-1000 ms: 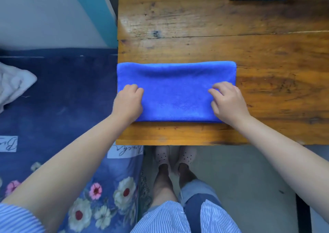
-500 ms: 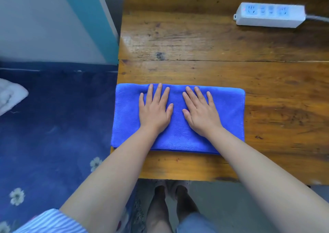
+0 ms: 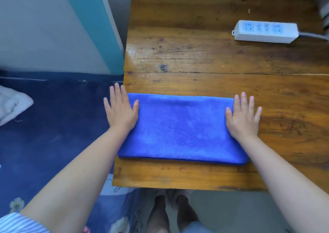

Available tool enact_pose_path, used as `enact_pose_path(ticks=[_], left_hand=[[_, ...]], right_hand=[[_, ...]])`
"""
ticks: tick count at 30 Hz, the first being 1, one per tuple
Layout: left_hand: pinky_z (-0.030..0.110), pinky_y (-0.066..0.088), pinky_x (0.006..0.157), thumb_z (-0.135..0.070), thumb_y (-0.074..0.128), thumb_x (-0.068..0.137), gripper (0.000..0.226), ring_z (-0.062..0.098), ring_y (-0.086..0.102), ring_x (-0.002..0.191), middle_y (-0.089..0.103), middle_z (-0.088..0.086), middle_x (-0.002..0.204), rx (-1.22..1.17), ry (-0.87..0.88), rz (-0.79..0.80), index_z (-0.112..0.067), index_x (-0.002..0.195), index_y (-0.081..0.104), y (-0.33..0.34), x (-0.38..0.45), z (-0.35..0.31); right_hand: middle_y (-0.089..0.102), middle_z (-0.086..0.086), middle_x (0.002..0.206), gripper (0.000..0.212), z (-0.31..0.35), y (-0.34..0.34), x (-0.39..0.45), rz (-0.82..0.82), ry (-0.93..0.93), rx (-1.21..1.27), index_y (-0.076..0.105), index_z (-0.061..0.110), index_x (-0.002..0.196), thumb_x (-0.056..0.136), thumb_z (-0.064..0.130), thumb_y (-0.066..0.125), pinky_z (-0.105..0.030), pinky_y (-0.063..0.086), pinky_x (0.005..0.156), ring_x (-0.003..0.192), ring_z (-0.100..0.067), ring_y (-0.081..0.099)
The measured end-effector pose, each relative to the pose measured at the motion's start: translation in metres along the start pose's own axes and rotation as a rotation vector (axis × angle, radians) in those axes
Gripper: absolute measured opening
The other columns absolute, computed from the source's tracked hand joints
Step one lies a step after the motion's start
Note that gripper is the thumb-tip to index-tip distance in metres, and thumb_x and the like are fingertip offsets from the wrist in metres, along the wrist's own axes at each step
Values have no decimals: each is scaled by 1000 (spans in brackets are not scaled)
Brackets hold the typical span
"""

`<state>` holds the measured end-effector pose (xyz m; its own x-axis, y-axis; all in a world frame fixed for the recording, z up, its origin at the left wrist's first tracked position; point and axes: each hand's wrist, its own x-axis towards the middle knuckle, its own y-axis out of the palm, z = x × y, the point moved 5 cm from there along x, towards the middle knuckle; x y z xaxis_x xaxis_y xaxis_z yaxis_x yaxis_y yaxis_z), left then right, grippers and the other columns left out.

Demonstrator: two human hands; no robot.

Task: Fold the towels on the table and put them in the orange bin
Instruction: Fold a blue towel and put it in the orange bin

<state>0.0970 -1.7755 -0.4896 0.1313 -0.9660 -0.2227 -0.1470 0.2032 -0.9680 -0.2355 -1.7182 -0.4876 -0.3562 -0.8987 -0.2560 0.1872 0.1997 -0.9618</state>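
A blue towel point(image 3: 181, 131), folded into a long flat rectangle, lies on the near left part of the wooden table point(image 3: 213, 54). My left hand point(image 3: 121, 110) lies flat with straight fingers over the towel's left end, partly past the table's left edge. My right hand point(image 3: 243, 117) lies flat with spread fingers on the towel's right end, its outer fingers over the bare wood. No orange bin is in view.
A white power strip point(image 3: 265, 31) with a grey cable lies at the table's far right. Left of the table is a dark blue flowered bedspread point(image 3: 53, 126) with a white cloth point(image 3: 12, 104) on it. My legs and feet show below the table's front edge.
Both hands were flat side by side at the towel's middle half a second ago; they have slid apart to its left and right ends. The camera has tilted up.
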Motion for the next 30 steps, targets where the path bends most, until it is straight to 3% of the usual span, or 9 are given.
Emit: enact_pose_path(ticks=[3,6,10,17,20,23,30], left_hand=[[39,-1,116,-34,32,97,62,22,-4,145,-1,7,157,-63,172,-51,-8,147,5,-2,-10,-36],[37,-3,114,-33,32,97,58,21,-4,145,2,2,157,-87,401,36,-16,147,9,14,-32,-81],[36,-10,112,-39,27,97,58,15,-5,145,2,-4,157,-58,397,103,-21,147,5,38,-37,-100],[36,-13,113,-40,23,98,57,13,-8,144,-1,-6,157,-27,364,115,-21,147,1,39,-35,-101],[41,-12,113,-39,23,98,59,15,-9,144,-3,-3,157,-6,370,97,-18,147,0,34,-41,-103],[39,-18,109,-40,26,97,61,15,-8,144,-3,-3,157,9,460,77,-16,147,1,33,-63,-107],[40,-12,113,-46,23,95,62,13,-9,144,-5,-4,157,43,451,171,-19,147,1,53,-98,-101]], right_hand=[[6,-9,156,55,28,-6,-5,-49,-97,38,16,9,145,96,29,33,-48,-3,114,144,-28,-1],[5,-4,157,53,65,3,-14,6,-249,34,18,18,145,97,31,33,-45,-6,114,144,-25,-3],[6,2,157,51,60,17,-13,73,-258,-55,17,27,145,97,36,29,-46,-4,115,145,-22,-2],[3,-4,157,56,-4,5,-24,60,-20,-35,13,16,146,97,34,31,-48,2,115,144,-26,-1],[23,-13,152,60,-11,-2,-45,-15,105,99,20,5,143,93,28,43,-44,13,113,141,-29,15],[42,-17,138,57,-15,-2,-71,-23,234,163,28,4,140,90,24,50,-43,28,102,127,-33,35],[50,-21,122,40,-18,6,-93,38,383,246,45,1,125,91,21,51,-42,35,95,116,-37,46]])
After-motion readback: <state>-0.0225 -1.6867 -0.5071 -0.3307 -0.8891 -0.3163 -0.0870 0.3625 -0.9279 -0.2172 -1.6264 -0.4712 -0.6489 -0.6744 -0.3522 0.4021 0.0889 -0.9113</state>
